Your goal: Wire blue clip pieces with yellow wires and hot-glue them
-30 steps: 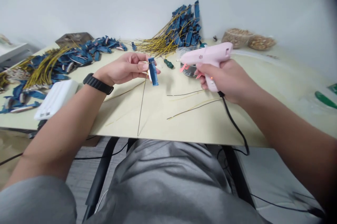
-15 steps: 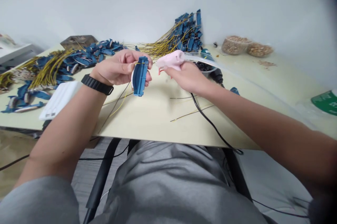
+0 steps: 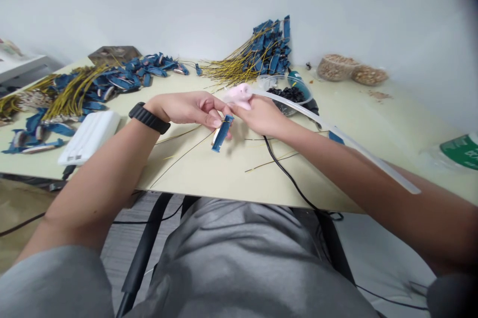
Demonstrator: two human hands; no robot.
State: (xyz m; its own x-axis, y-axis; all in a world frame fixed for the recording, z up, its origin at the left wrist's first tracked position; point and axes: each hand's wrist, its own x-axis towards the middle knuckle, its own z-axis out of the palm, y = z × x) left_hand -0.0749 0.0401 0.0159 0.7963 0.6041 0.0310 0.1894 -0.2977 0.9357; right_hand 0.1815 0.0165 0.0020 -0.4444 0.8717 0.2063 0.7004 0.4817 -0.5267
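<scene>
Between the thumb and fingers of my left hand [image 3: 194,109] is a blue plastic housing [image 3: 223,134], tilted, with a pale edge and thin wires trailing toward me. My right hand [image 3: 261,115] is wrapped round a pink glue gun [image 3: 239,94]; a long translucent glue stick [image 3: 336,134] sticks out of its rear and slants over my right forearm. The gun's front end is close to my left fingers, and whether its nozzle touches the housing is hidden. A black cord [image 3: 284,159] hangs from below the gun to the table edge.
Blue housings with yellow wires [image 3: 269,49] are heaped at the back; another pile [image 3: 123,76] lies left. A white power bank [image 3: 89,136] stands by my left forearm. Behind my right hand is a clear bowl of black parts [image 3: 289,96]. Loose wires [image 3: 271,162] lie in front.
My left hand has brought the blue housing right and toward me, tilting it. The glue gun has shifted slightly left and down and turned, its glue stick now angling across my right forearm.
</scene>
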